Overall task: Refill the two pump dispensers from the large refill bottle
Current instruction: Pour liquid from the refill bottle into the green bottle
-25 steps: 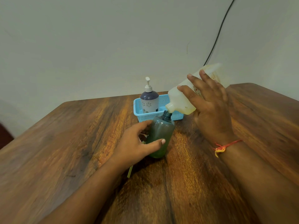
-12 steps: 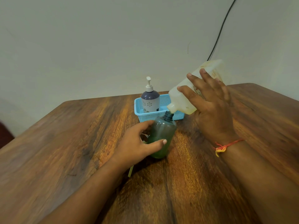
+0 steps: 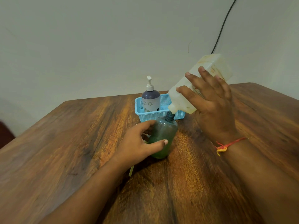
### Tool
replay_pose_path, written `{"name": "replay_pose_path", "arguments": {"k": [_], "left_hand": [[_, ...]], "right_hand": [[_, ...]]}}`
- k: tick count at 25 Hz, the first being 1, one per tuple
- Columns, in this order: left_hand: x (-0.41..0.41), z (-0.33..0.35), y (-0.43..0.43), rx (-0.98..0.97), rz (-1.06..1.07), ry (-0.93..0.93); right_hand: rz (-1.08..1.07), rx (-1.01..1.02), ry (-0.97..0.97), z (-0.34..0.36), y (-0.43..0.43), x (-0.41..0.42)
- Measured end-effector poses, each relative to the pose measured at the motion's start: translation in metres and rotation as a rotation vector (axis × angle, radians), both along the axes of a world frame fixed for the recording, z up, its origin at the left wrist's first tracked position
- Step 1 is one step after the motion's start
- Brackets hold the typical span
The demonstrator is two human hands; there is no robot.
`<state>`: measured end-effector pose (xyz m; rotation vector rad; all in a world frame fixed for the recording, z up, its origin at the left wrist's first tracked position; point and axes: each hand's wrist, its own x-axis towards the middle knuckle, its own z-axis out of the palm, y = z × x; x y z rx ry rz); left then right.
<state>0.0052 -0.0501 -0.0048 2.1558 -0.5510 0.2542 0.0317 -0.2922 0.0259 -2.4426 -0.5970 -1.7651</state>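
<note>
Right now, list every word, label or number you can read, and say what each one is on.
No text is readable.
On the refill bottle: reddish print partly under the right hand, too blurred to read.
On the purple dispenser: a flower pattern, no legible words.
On the basket: a small mark on its left rim, too small to read.
On the green bottle: no label visible.

Seems a plain home room: wooden table (image 3: 56, 151), painted wall (image 3: 97, 46), blue plastic basket (image 3: 150, 117) holding a pump dispenser (image 3: 150, 101), black cable (image 3: 224, 25).
</note>
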Motion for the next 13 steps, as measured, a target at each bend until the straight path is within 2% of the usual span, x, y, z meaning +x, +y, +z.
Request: {"name": "replay_pose_path", "arguments": {"k": [13], "left_hand": [[-0.0007,0.0010,0.0001,-0.001,-0.007,0.021]], "right_hand": [[0.012,-0.047,-0.096,0.0024,0.0010,0.0008]]}}
